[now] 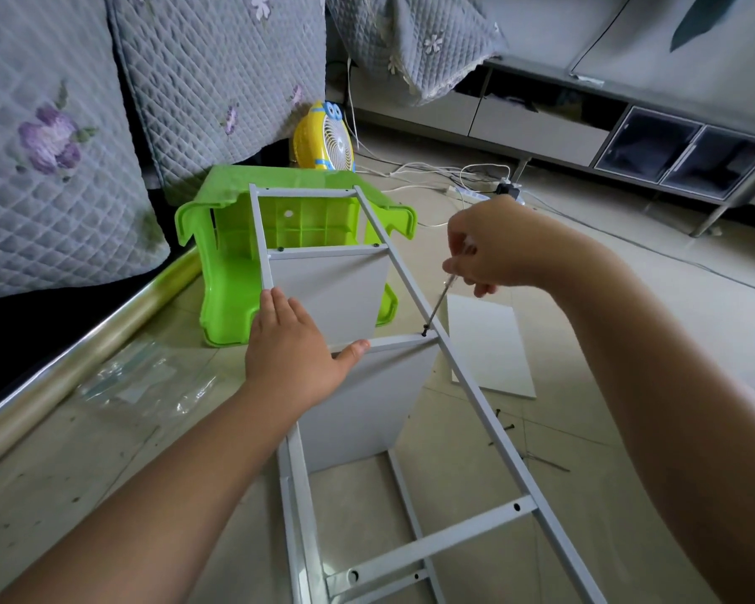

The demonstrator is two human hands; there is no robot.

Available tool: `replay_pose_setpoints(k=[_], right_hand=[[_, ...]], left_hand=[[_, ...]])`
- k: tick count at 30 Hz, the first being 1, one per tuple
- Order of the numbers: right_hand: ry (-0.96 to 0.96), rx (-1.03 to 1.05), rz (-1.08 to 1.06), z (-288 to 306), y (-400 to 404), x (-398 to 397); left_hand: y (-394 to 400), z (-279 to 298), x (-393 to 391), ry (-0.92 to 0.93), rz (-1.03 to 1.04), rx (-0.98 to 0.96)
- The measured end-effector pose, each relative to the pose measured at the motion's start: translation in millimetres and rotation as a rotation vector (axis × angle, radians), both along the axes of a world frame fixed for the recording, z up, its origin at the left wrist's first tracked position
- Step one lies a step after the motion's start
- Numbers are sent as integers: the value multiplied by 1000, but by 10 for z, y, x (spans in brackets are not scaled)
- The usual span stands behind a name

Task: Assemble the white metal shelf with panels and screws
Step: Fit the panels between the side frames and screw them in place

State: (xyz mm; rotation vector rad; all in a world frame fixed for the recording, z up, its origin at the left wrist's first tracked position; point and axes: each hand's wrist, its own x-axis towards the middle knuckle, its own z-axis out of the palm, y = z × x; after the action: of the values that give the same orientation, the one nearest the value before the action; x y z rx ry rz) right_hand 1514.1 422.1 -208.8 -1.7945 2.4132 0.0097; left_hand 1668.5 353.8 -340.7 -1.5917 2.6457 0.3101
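The white metal shelf frame lies on its side, its far end resting on a green plastic stool. Two white panels stand between its rails. My left hand presses flat on the frame's left rail and a crossbar, thumb on the bar. My right hand grips a screwdriver whose tip sits on a dark screw where the crossbar meets the right rail.
A loose white panel lies on the floor right of the frame, with loose screws near it. Clear plastic bags lie at left beside a sofa edge. A yellow fan and cables sit behind the stool.
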Motion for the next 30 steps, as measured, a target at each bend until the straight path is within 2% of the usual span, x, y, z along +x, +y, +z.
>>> replay_pose_setpoints(k=[7,13,16,21,30], right_hand=[[273,97,13,4,-87,100],[153,188,49,61,-64,54],[212,180,120,92,-41,35],[249,48,216,111,-26,50],[392,66,175,61,-12,77]], left_hand=[[14,-5,19,-18,2,6],[18,11,7,-26,-3,6],[28,11,11,-18,-2,11],[40,-3,28,-27,-8,2],[33,-31,28,-23,-16,1]])
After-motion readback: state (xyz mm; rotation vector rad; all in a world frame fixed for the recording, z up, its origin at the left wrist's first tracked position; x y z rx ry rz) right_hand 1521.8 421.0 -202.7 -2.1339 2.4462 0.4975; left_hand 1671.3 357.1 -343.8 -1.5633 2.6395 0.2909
